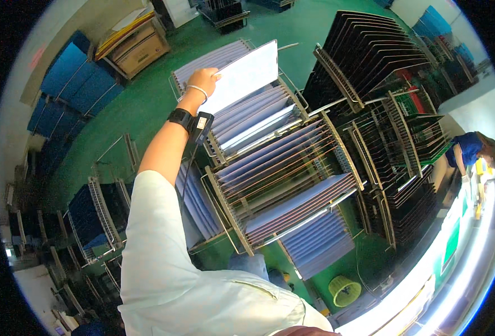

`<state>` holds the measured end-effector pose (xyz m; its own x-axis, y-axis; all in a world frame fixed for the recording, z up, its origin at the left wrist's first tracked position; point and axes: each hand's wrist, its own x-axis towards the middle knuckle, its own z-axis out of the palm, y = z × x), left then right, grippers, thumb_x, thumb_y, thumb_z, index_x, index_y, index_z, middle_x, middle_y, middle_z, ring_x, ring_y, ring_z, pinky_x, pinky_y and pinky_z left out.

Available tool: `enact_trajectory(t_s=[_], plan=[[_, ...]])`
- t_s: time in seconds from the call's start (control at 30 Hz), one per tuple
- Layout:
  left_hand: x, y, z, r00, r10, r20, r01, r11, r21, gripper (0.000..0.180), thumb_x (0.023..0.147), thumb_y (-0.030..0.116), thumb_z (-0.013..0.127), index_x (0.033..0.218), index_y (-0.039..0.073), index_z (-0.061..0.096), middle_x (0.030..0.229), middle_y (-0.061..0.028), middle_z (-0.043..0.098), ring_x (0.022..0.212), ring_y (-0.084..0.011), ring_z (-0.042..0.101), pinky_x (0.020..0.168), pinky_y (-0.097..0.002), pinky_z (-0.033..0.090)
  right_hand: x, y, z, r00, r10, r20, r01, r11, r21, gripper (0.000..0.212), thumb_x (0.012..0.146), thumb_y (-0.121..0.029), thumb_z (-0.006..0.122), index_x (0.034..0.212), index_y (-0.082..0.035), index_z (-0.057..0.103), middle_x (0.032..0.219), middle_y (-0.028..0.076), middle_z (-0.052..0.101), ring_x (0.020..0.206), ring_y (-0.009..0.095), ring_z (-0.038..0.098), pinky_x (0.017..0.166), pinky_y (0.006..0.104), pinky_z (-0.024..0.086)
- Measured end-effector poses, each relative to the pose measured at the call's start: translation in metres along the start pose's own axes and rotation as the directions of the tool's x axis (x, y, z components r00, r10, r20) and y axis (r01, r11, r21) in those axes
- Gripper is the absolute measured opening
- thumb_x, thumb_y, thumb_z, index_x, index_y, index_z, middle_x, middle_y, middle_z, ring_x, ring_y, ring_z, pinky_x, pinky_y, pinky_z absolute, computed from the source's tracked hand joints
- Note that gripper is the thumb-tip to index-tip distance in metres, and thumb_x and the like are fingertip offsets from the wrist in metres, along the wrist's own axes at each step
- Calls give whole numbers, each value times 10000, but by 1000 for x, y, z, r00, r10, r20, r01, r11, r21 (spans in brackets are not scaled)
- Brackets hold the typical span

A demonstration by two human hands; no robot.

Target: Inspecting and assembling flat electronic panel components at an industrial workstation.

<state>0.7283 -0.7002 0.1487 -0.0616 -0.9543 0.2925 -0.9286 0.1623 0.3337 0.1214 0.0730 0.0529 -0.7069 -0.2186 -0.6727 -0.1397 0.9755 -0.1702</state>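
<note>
My left hand [204, 82] is stretched far forward, fingers closed on the near left edge of a thin white panel [250, 70]. The panel stands tilted over a slotted rack [299, 109] holding several upright blue-grey panels [253, 115]. Its lower edge overlaps the rack, and I cannot tell whether it sits in a slot. Closer to me is a second slotted rack [231, 221] with copper-edged panels [270, 148] and open gaps between some of them. A dark watch-like band and a small black device [201, 127] are on my left wrist. My right hand is out of view.
Tall racks of dark panels [365, 45] stand on the right. Beyond them a person in dark blue [467, 154] leans over a brightly lit bench. A yellow-green basket [344, 291] is on the floor near me. Blue panels [79, 78] and a wooden crate [141, 53] are at left.
</note>
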Motion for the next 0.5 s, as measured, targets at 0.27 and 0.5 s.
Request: enact_trajectory(t_s=[0.27,0.5], plan=[[-4,-19,-2,984,-108,142,88,986,143,222,838,312,538,866,104,609,917,-163,622,884,-369,576,737,-470,459,-7,12,-2,998,37,49,-38,999,29,435,884,-192,501,1263,-5,396,1294,169,440,1178,285,435,920,394,396],[26,2,18,984,-17,175,-9,989,145,277,839,318,534,1010,117,617,972,-157,619,914,-369,572,764,-459,457,-31,56,-3,994,99,44,-103,991,90,437,883,-185,506,1264,-1,395,1296,170,437,1179,283,434,923,389,393]])
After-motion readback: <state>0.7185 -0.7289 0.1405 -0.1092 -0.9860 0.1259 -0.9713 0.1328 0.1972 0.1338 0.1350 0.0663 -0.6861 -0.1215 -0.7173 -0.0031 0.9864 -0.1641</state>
